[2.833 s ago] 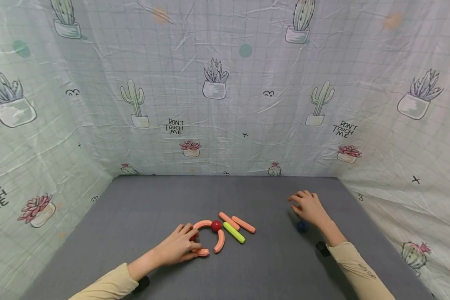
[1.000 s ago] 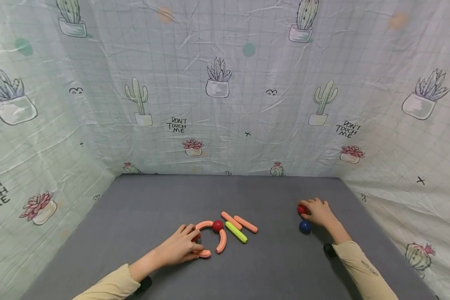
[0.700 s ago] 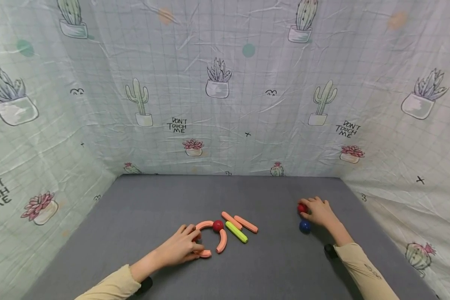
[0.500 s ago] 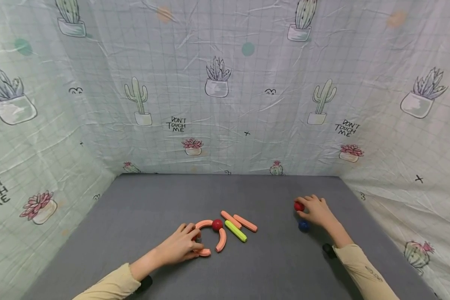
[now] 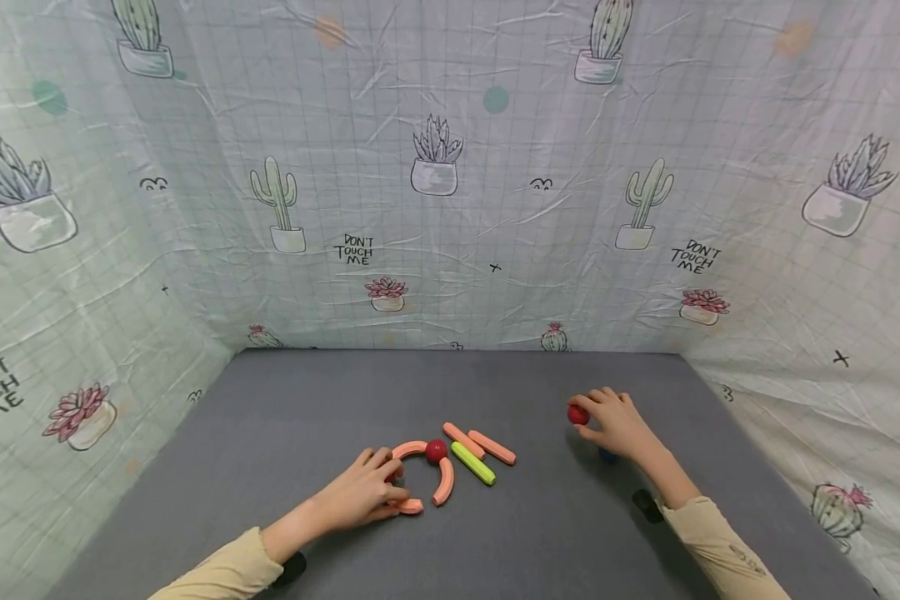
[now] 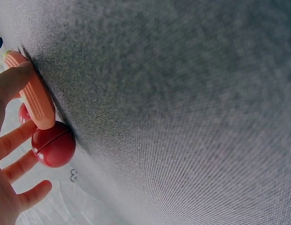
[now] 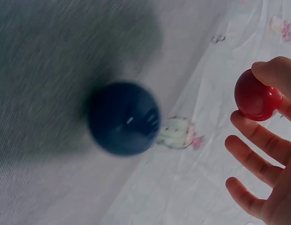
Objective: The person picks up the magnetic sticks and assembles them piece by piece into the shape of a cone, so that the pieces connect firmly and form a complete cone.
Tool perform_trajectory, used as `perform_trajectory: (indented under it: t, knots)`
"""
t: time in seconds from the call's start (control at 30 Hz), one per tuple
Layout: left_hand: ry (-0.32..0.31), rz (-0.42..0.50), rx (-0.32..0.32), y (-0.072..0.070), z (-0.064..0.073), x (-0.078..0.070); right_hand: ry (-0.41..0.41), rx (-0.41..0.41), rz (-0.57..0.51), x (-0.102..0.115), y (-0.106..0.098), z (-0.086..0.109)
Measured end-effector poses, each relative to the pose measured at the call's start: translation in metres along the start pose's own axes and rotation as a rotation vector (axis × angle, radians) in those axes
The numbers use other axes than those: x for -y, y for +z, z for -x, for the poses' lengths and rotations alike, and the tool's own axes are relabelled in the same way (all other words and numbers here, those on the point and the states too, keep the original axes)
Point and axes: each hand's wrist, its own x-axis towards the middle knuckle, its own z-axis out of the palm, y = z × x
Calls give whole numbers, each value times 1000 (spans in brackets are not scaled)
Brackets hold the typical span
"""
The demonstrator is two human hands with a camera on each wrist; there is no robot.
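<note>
My right hand [image 5: 617,427] pinches a red ball [image 7: 258,96] between thumb and fingertips, raised over the grey table. A dark blue ball [image 7: 124,118] lies on the table below it, partly behind the hand in the head view. My left hand [image 5: 356,492] holds the left side of a ring of curved orange sticks and red balls. In the left wrist view its thumb lies on one curved orange stick [image 6: 38,101], with fingers by the red ball [image 6: 54,144] at its end. Another red ball [image 5: 436,451] joins two curved sticks at the ring's upper right.
Right of the ring, a straight yellow-green stick [image 5: 473,463] lies beside two straight orange sticks, one of them the outer orange stick [image 5: 492,447]. A pale cloth with cactus prints [image 5: 435,275] stands around the grey tabletop [image 5: 525,533] at back and sides.
My right hand took hold of the red ball beside the blue one, lifted it and carried it left. The left hand stays at the ring.
</note>
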Motion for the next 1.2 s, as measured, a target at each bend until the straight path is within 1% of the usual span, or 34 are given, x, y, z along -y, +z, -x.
perform_trajectory:
  t: [0.27, 0.57, 0.77, 0.9, 1.0, 1.1, 1.2]
  knots:
    - [-18, 4, -2, 1, 1, -3, -64, -36, -10, 29, 1, -2]
    - [-17, 17, -11, 1, 1, -3, -161, -12, -36, 61, 2, -5]
    - [-5, -7, -18, 0, 1, -4, -253, 1, -54, 83, 4, -10]
    - [-1, -47, -4, 0, 2, -4, -292, -17, -49, 96, 7, -13]
    - [-5, -59, -6, 2, 2, -4, -319, -27, -52, 106, 11, -15]
    - [-10, -55, -20, 3, 2, -5, -343, -7, -65, 115, 13, -17]
    - [-13, -59, -35, 4, 2, -5, -358, 40, -75, 125, 13, -20]
